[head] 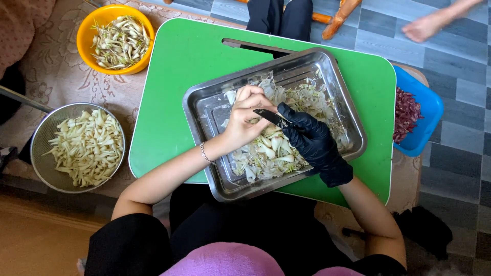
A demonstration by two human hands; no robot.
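Seen from above. Left hand [244, 118], bare, with a thin bracelet [205, 152] at the wrist, fingers [250, 95] curled closed around a small pale piece of vegetable, pinched tight at the tips. Right hand [312, 139], in a black glove, fingers clenched around the handle of a small dark knife [272, 118], blade pointing toward 9 o'clock and touching the left hand's fingertips. Both hands meeting over the middle of a rectangular metal tray [204, 110].

In the tray, a loose heap of pale vegetable pieces [266, 153]: creamy white bulbs with greenish ends, mixed with thin papery peelings, piled mostly from the centre toward 5 o'clock and 1 o'clock. Tray resting tilted on a bright green table [174, 76] with rounded corners and a slot handle at 12 o'clock.

At 10 o'clock of the tray, off the green surface, an orange bowl [87, 30] full of stringy root trimmings. At 8 o'clock, a round metal strainer [41, 133] holding cleaned white pieces. At 3 o'clock, just beside the table edge, a blue tub [429, 107] with dark red bits inside. At 1 o'clock, far off on the grey floor, another person's bare hand [424, 26].
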